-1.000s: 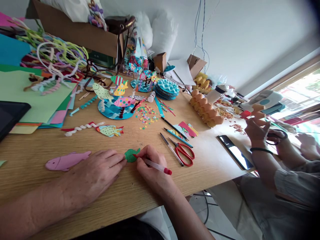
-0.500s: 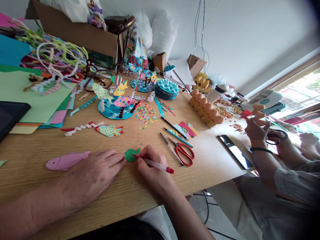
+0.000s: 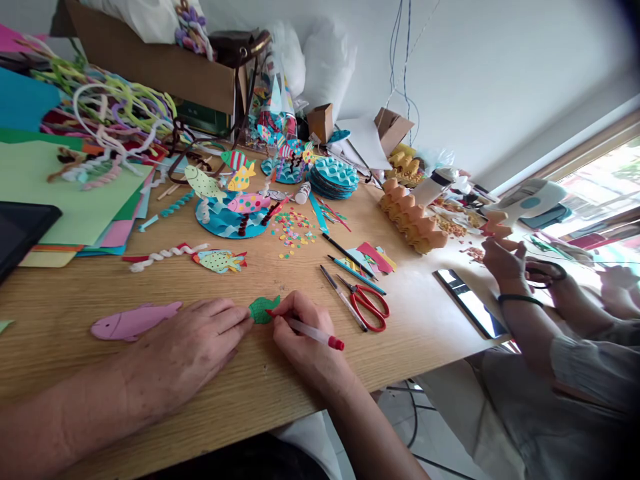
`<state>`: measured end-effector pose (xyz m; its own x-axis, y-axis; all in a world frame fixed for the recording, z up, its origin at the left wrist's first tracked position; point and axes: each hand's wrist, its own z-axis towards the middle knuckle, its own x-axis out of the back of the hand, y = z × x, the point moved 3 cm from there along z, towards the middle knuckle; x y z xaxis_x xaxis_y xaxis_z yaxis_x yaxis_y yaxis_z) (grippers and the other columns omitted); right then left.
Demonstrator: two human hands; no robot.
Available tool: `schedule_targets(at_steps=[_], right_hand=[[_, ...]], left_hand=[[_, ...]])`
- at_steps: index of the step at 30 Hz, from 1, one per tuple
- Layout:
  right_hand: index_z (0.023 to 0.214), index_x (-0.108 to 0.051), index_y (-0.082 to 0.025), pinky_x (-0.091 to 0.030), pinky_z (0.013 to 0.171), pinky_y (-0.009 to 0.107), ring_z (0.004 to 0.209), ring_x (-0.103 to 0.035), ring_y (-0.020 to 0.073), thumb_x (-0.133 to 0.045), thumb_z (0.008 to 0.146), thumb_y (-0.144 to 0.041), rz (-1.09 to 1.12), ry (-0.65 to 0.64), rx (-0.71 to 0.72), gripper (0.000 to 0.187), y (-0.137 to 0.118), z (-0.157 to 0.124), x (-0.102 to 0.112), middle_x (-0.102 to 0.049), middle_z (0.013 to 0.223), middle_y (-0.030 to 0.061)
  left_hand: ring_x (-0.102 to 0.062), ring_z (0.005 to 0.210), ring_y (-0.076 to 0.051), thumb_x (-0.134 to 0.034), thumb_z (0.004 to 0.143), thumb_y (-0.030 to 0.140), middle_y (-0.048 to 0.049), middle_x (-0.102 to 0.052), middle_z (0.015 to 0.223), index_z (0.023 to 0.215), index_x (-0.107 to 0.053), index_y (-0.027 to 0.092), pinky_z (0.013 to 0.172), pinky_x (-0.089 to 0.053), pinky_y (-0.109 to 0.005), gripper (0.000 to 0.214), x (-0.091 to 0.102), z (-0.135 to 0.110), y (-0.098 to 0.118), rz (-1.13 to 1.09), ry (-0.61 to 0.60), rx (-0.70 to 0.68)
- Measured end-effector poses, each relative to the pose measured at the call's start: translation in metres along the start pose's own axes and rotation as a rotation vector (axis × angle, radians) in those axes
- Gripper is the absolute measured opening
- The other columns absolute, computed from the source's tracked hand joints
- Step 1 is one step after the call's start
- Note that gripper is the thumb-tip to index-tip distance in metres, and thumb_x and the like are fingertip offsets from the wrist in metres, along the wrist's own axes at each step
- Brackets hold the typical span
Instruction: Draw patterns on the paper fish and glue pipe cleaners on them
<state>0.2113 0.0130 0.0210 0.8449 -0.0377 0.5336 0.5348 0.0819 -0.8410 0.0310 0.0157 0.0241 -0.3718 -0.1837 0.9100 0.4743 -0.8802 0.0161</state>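
A small green paper fish (image 3: pixel 263 309) lies on the wooden table (image 3: pixel 250 393) in front of me. My left hand (image 3: pixel 193 347) lies flat with fingers stretched out, its fingertips pressing the fish's left edge. My right hand (image 3: pixel 303 333) is closed round a red pen (image 3: pixel 310 331), whose tip touches the green fish. A pink paper fish (image 3: pixel 133 322) lies just left of my left hand.
Red-handled scissors (image 3: pixel 369 305), pencils and a phone (image 3: pixel 470 303) lie to the right. A blue plate with paper fish (image 3: pixel 233 213), confetti, coloured paper sheets (image 3: pixel 65 193), pipe cleaners and boxes fill the back. At far right another person's hands (image 3: pixel 505 260) hold scissors and an egg-carton piece.
My hands and the pen stay almost still on the green fish. The other person's hands at right have shifted slightly left and up.
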Motion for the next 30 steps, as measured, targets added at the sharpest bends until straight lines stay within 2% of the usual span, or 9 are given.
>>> schedule_targets(at_steps=[10,14,23,30], right_hand=[[0.070,-0.053,-0.023,-0.036,0.054,0.022,0.050,-0.046,0.0107,-0.052,0.069,-0.012,-0.004,-0.015,0.018,0.011,-0.0014,-0.0006,0.0012,-0.051,0.058,-0.0066],[0.069,-0.054,-0.022,-0.036,0.054,0.021,0.051,-0.045,0.0105,-0.053,0.069,-0.011,-0.007,-0.031,0.020,0.012,-0.0026,-0.0012,0.0014,-0.051,0.057,-0.0067],[0.067,-0.054,-0.023,-0.036,0.053,0.022,0.050,-0.045,0.0109,-0.054,0.069,-0.009,0.021,-0.032,-0.044,0.013,-0.0075,-0.0001,0.0044,-0.050,0.055,-0.0071],[0.069,-0.054,-0.023,-0.036,0.054,0.022,0.052,-0.047,0.0116,-0.053,0.069,-0.011,0.016,-0.056,-0.048,0.012,-0.0076,-0.0012,0.0039,-0.051,0.056,-0.0064]], left_hand=[[-0.065,0.092,-0.023,-0.035,0.094,0.001,-0.0089,-0.073,0.101,0.106,-0.071,0.012,0.082,-0.054,-0.035,0.040,-0.0034,-0.0021,-0.0009,-0.007,-0.012,0.012],[-0.064,0.093,-0.023,-0.040,0.094,0.002,-0.0094,-0.072,0.103,0.108,-0.071,0.013,0.084,-0.053,-0.035,0.036,-0.0036,-0.0020,-0.0013,-0.027,-0.041,0.028],[-0.065,0.095,-0.023,-0.041,0.094,0.003,-0.0077,-0.074,0.105,0.111,-0.070,0.015,0.085,-0.055,-0.036,0.037,-0.0044,-0.0023,-0.0028,-0.049,-0.096,0.050],[-0.066,0.093,-0.024,-0.041,0.093,-0.001,-0.0082,-0.074,0.102,0.108,-0.071,0.013,0.083,-0.053,-0.036,0.036,-0.0024,-0.0008,-0.0001,-0.027,-0.080,0.033]])
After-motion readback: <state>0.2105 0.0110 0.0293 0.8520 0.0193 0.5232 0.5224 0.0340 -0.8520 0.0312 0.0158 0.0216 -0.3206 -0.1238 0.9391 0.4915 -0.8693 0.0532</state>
